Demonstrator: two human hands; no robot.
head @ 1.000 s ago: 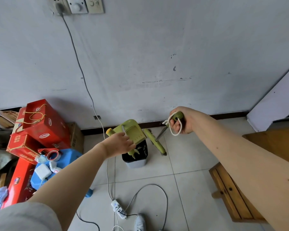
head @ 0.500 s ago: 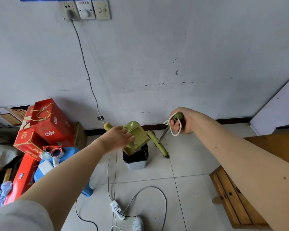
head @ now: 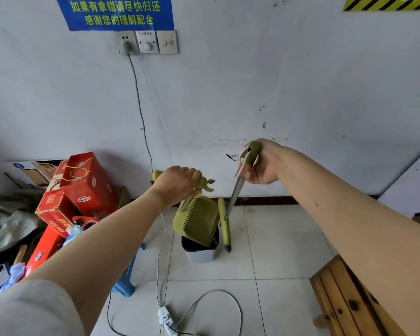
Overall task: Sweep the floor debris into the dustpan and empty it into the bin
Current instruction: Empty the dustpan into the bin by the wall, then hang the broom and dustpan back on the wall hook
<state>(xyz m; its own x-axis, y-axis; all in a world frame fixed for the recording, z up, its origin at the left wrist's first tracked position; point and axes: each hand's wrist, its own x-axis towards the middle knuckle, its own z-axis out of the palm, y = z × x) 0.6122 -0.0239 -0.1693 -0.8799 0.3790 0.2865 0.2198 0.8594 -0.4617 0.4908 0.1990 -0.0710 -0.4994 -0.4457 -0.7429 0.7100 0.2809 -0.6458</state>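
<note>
Tipped further since a moment ago, one green dustpan [head: 197, 220] hangs mouth-down into one grey bin [head: 200, 252], the left hand [head: 177, 184] closed round its handle. Right hand [head: 261, 166] loosely grips one green broom [head: 226, 229] upright beside the bin.

Bare forearms, a pale grey sleeve [head: 32, 309] on the left shoulder

A white wall [head: 228, 88] fills the far side, scuffed low down, with a dark skirting [head: 264, 200] at its foot. High on it hang a blue sign [head: 115, 12], a socket row [head: 147, 42] and a cable [head: 141, 110] trailing down. The floor [head: 277, 251] is pale tile. Red boxes [head: 75, 190] crowd the left; a wooden bench [head: 349, 299] sits near right.
</note>
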